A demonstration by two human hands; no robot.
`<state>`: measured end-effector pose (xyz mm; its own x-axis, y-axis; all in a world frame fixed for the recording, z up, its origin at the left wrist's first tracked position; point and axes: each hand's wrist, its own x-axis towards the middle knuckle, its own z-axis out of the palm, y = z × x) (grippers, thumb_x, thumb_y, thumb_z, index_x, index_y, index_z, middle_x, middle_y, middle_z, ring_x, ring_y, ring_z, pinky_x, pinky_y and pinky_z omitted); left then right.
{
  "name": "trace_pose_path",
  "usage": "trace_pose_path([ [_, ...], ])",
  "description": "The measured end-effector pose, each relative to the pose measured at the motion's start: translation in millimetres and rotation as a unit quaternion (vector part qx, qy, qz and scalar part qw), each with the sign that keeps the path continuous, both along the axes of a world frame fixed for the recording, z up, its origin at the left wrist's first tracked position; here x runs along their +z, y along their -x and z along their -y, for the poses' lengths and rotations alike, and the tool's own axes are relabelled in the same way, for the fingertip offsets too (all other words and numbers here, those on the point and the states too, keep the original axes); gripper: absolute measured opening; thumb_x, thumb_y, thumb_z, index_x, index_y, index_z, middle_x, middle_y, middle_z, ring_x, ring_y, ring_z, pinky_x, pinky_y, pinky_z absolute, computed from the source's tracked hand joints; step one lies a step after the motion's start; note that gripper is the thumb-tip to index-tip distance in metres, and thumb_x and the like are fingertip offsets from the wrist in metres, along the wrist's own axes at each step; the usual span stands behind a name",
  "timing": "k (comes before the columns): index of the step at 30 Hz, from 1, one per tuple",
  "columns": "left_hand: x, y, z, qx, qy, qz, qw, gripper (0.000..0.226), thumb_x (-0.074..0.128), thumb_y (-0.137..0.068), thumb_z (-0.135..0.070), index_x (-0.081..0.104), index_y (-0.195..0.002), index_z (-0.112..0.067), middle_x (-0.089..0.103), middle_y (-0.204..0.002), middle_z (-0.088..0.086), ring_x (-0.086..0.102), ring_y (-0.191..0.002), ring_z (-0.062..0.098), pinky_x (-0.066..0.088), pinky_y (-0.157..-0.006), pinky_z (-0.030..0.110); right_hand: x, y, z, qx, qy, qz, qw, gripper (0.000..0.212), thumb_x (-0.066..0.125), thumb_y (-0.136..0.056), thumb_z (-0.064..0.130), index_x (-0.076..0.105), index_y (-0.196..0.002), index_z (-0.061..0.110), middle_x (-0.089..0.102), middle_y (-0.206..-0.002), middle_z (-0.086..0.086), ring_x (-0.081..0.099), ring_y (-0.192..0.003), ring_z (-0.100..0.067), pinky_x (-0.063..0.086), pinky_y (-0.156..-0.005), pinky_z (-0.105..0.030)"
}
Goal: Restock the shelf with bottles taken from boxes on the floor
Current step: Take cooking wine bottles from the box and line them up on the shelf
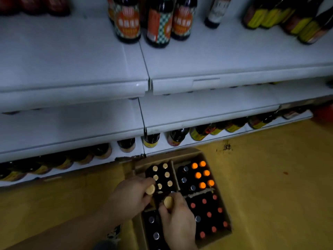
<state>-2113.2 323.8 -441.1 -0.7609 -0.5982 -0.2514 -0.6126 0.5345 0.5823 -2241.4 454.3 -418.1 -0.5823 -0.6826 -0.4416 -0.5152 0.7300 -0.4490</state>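
From the head view, the cardboard box (187,156) sat on the yellow floor (270,177), pushed up against the foot of the white shelf (216,56), and both hands were down inside it. The left hand (129,197) came in over the box's left wall, its fingers curled round the neck of the first gold-capped bottle (150,189), which stood a little above its neighbours. Just beside it, nearer the middle of the box, the right hand (178,221) pinched the second gold-capped bottle (168,202) below its cap, thumb and fingers closed on the neck. More gold caps (164,175) filled the box's far left compartment, orange caps (202,175) the far right one, red caps (209,213) the near right, and silver caps (155,235) the near left, partly under the right hand. Above the box, dark bottles with checked orange labels (158,24) stood upright at the back of the upper shelf board, with yellow-labelled bottles (270,17) further to the right. The lowest board, just behind the box, held a row of dark bottles (198,132).
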Motion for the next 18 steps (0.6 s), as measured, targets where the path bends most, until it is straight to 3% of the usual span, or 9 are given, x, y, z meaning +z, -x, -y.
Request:
trace_pose_path([
  [5,97.3,3.3,-0.7,-0.003,0.031,-0.027,0.999,0.039,0.06,-0.092,-0.038,0.056,-0.131,-0.038,0.061,-0.113,-0.012,0.057,-0.105,0.009,0.043,-0.079,0.025,92.5,12.3,-4.7,0.016,0.046,-0.015,0.999,0.023,0.058,-0.095,0.048,0.051,-0.116,0.039,0.061,-0.108,0.014,0.063,-0.099,-0.009,0.05,-0.082,-0.029],
  [11,218.4,2.3,-1.2,0.012,0.054,-0.058,0.997,0.019,0.062,-0.084,-0.043,0.058,-0.101,-0.037,0.059,-0.089,-0.016,0.054,-0.083,0.003,0.049,-0.07,0.03,203.7,18.1,-17.3,0.033,0.108,-0.039,0.993,0.017,0.058,-0.094,0.052,0.052,-0.105,0.04,0.061,-0.095,0.015,0.061,-0.086,-0.009,0.049,-0.07,-0.034],
  [14,276.9,-0.1,-5.0,0.037,0.069,-0.083,0.993,0.017,0.061,-0.08,-0.044,0.052,-0.092,-0.038,0.056,-0.081,-0.016,0.053,-0.076,0.005,0.043,-0.061,0.029,259.3,18.4,-23.8,0.025,0.141,-0.048,0.989,0.018,0.059,-0.092,0.052,0.052,-0.103,0.039,0.064,-0.089,0.012,0.062,-0.082,-0.013,0.05,-0.07,-0.038],
  [16,312.9,-4.1,-8.0,0.05,0.088,-0.099,0.99,0.019,0.063,-0.079,-0.043,0.052,-0.093,-0.039,0.055,-0.081,-0.016,0.051,-0.075,0.006,0.037,-0.059,0.027,291.6,19.7,-27.4,0.021,0.17,-0.059,0.984,0.021,0.061,-0.091,0.051,0.054,-0.102,0.035,0.064,-0.087,0.011,0.062,-0.081,-0.014,0.053,-0.071,-0.039],
  [18,344.8,-8.3,-8.3,0.071,0.092,-0.121,0.986,0.023,0.066,-0.078,-0.041,0.058,-0.098,-0.034,0.057,-0.083,-0.015,0.054,-0.078,0.008,0.041,-0.061,0.029,322.9,22.7,-29.8,0.025,0.196,-0.056,0.979,0.021,0.063,-0.091,0.05,0.055,-0.099,0.032,0.064,-0.086,0.01,0.06,-0.078,-0.01,0.052,-0.068,-0.036],
])
